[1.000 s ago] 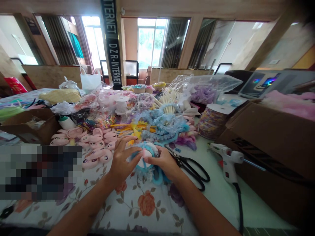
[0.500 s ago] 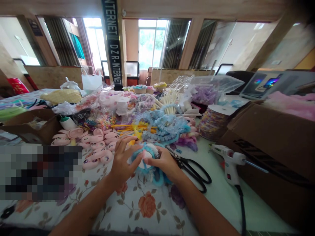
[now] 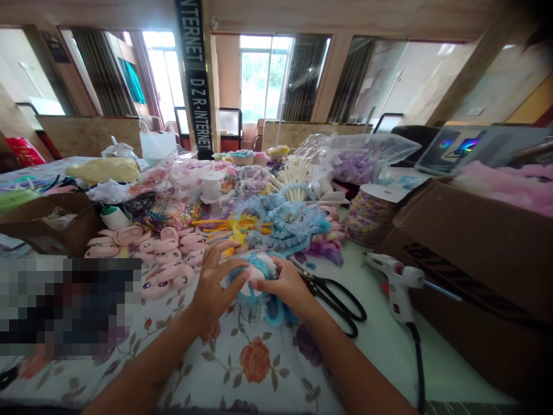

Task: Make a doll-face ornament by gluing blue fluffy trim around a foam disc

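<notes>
Both hands meet over a round white piece trimmed with blue frill point(image 3: 254, 288), low above the flowered tablecloth. My left hand point(image 3: 217, 282) has its thumb pressed on the left of the piece, its other fingers bent around the far side. From the right, my right hand point(image 3: 287, 283) pinches the white face with its thumb, the fingers tucked behind and partly hidden. Blue fluffy strands point(image 3: 273, 314) hang below the piece. Black-handled scissors point(image 3: 339, 300) lie just right of my right hand, blades pointing toward it.
A white glue gun point(image 3: 400, 285) leans against a brown carton point(image 3: 470, 276) at right. Pink doll-face pieces point(image 3: 166, 253) lie left of the hands. Behind are blue lace point(image 3: 294, 222), a spool of coloured trim point(image 3: 371, 216) and bagged craft parts. A small open box point(image 3: 52, 225) stands left.
The view has shifted slightly, so the surroundings sit a little further left. Both hands keep their hold on the blue-trimmed piece, with only slight finger movement.
</notes>
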The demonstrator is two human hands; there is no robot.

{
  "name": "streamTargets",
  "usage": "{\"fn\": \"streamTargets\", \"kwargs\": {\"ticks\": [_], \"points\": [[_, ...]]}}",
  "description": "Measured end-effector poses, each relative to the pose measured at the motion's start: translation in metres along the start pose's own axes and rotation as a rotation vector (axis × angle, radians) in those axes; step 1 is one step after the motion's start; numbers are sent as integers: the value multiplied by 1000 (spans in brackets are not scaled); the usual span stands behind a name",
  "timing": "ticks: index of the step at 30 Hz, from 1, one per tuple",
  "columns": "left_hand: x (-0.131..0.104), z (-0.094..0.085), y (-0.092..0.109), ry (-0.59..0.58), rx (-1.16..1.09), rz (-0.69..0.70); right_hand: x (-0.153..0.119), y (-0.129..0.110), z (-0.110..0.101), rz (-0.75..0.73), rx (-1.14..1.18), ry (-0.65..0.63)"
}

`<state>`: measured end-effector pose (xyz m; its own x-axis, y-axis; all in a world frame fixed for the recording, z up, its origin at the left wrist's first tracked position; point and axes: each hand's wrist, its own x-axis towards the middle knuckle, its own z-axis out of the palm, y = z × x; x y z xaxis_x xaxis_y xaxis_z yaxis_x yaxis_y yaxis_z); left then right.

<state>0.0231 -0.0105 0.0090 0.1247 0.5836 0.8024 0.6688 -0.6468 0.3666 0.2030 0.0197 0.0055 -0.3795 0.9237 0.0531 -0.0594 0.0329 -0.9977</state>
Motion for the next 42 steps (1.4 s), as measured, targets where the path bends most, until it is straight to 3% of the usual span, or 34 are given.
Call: {"fn": "streamTargets", "kwargs": {"ticks": [4, 10, 14, 20, 25, 35, 42], "points": [[-2, -1, 0, -37, -17, 6, 0, -2, 1, 4, 34, 20], [0, -1, -2, 166, 24, 45, 0, -9, 4, 21, 195, 82], [0, 1, -3, 111, 3, 54, -1, -12, 6, 29, 215, 81], [-3, 1, -1, 167, -36, 38, 1, -9, 5, 32, 216, 46], [-2, 1, 1, 99, -8, -4, 0, -8, 8, 42, 172, 71], [-3, 5, -3, 91, -100, -49, 0, -4, 8, 41, 234, 31], [-4, 3, -5, 220, -28, -103, 3, 2, 9, 48, 317, 103]]}}
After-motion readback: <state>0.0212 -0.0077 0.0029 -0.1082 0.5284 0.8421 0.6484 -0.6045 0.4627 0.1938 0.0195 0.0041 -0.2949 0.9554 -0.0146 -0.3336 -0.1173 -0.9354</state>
